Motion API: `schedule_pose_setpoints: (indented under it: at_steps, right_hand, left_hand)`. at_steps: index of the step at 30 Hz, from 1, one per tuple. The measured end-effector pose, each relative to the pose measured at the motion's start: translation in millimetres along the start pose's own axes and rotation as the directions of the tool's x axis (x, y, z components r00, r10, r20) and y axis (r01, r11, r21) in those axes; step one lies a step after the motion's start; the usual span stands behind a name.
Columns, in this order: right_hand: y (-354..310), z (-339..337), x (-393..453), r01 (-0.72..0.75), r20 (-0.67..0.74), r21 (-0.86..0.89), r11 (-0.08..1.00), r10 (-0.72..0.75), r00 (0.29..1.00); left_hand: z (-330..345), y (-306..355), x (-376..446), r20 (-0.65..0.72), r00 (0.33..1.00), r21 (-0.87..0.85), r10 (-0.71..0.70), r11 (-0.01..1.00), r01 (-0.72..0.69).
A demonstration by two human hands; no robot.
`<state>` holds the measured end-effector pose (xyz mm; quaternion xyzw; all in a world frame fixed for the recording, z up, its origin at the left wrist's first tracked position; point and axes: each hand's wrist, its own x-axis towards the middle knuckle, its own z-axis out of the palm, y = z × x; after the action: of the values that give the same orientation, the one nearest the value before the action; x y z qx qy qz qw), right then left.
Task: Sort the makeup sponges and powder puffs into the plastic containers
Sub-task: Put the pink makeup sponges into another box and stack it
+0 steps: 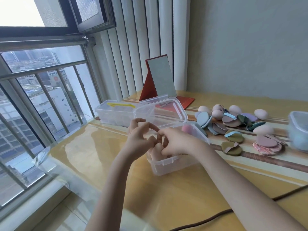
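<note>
- My right hand (175, 144) reached down into the near clear container (168, 165), its fingers curled round a beige sponge (157, 150) among the others packed there; my left hand (140, 139) hovered just beside it over the container's left rim, fingers loosely curled and, as far as I could see, holding nothing, with blur hiding the fingertips
- A pink sponge (186, 128) lay at the far end of that same container, behind my right hand; its hinged lid (160, 112) stood open and tilted back
- I counted three clear containers: the near one, a long one with a yellow clip (116, 112) behind it toward the window, and a third (298, 130) cut off by the right edge of view
- To the right, loose on the desk (103, 152), I saw about six egg-shaped beige sponges (260, 113) and a heap of flat powder puffs (233, 136) in blue, brown, olive, mauve and pink; they overlapped too much for a sure count
- A red folding mirror (160, 79) stood at the back
- The desk's left edge ran close along the window railing (50, 97); bare yellow surface lay open left of and in front of the near container, and a dark cable (208, 219) crossed the front right corner
</note>
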<state>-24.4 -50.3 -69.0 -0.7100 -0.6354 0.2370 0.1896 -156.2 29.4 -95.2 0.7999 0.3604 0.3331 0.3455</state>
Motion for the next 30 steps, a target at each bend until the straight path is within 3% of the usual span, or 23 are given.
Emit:
schedule_pose_setpoints:
  at_steps: [8, 13, 18, 20, 22, 25, 30]
  right_hand:
    - [-12, 10, 4, -0.028, -0.072, -0.146, 0.989, 0.018, 0.997]
    - [-14, 10, 5, -0.072, -0.075, -0.145, 0.987, 0.061, 0.995]
    - [-8, 3, 2, -0.047, 0.006, -0.042, 0.998, 0.047, 0.999]
    - [-3, -4, 1, -0.065, 0.009, 0.147, 0.987, 0.065, 0.998]
    - [-2, -10, 2, -0.039, -0.118, 0.335, 0.941, 0.083, 0.990]
    - [-8, -7, 8, 0.116, -0.355, 0.361, 0.925, 0.021, 0.935]
    - [-17, 12, 18, 0.200, -0.342, 0.279, 0.939, -0.097, 0.935]
  left_hand:
    - [4, 2, -5, -0.050, 0.999, 0.011, 0.011, 1.000, -0.011]
    - [-1, 3, -16, 0.040, 0.999, -0.096, 0.029, 0.995, -0.025]
    - [-7, -1, -14, 0.144, 0.989, -0.032, 0.017, 0.999, -0.012]
    - [-8, -2, -11, 0.179, 0.984, -0.023, 0.009, 1.000, -0.005]
    - [-7, -2, -11, 0.187, 0.982, -0.031, -0.006, 0.999, 0.012]
    - [-4, -2, -11, 0.159, 0.987, -0.050, -0.020, 0.998, 0.028]
    - [-3, -4, -11, 0.109, 0.994, -0.086, 0.004, 0.996, 0.006]
